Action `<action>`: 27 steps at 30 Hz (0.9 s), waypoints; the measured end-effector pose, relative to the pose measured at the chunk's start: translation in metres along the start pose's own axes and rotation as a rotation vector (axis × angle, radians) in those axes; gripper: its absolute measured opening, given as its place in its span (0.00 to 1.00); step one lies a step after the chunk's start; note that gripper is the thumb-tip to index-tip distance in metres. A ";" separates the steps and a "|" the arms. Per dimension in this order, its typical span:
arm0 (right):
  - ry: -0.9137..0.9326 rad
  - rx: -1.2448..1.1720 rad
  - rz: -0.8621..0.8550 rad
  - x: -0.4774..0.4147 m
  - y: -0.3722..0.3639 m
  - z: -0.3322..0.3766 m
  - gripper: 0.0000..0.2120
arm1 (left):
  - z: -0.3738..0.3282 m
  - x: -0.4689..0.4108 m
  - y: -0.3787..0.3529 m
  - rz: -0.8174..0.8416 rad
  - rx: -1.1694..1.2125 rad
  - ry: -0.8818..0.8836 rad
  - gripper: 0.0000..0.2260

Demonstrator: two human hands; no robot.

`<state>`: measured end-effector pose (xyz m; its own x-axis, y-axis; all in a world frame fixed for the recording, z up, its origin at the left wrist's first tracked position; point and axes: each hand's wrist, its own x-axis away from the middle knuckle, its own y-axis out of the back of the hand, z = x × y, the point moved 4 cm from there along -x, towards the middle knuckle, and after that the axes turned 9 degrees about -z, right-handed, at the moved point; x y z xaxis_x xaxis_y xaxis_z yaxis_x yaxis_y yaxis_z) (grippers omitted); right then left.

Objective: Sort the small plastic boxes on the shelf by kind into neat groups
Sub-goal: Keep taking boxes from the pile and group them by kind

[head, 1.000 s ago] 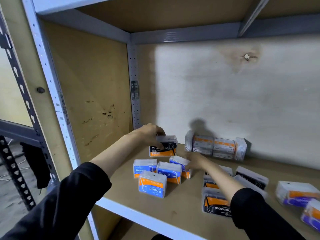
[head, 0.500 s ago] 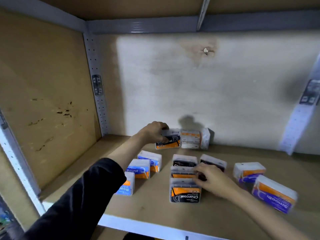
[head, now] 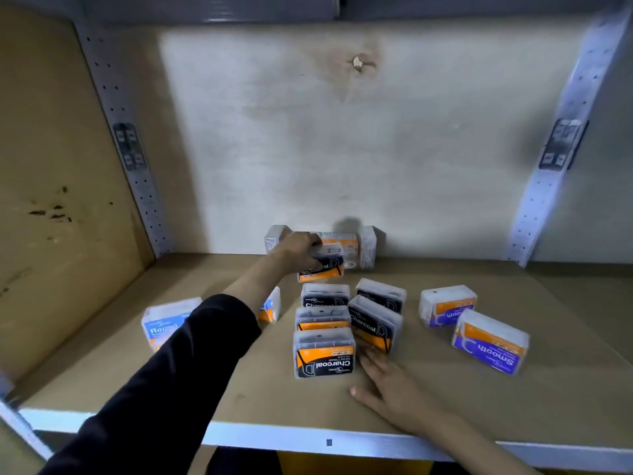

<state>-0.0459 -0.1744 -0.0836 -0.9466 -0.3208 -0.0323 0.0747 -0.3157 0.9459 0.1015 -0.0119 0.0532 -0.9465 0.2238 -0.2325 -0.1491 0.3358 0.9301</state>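
About halfway, I judge: 4 Charcoal boxes sit clustered, left hand grips a 5th box, right hand lies flat and empty, Round boxes and Smooth boxes lie loose.

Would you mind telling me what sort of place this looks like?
Most likely a stockroom or storage room: a metal rack with perforated uprights, a plywood shelf board, and multiples of small retail packs, Charcoal boxes, Smooth boxes and a Round box.
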 end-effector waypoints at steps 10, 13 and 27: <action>0.046 0.058 0.073 0.007 0.008 0.012 0.62 | -0.003 -0.005 -0.022 0.052 -0.053 0.016 0.24; 0.022 0.051 0.084 0.008 0.008 0.013 0.56 | -0.005 -0.006 -0.029 0.066 -0.060 0.015 0.25; 0.002 0.021 0.093 0.008 0.011 0.010 0.59 | -0.004 -0.018 -0.051 0.347 -0.063 0.003 0.22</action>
<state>-0.0558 -0.1713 -0.0700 -0.9353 -0.3496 0.0554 0.1555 -0.2654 0.9515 0.1248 -0.0365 0.0106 -0.9447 0.3118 0.1012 0.1642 0.1831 0.9693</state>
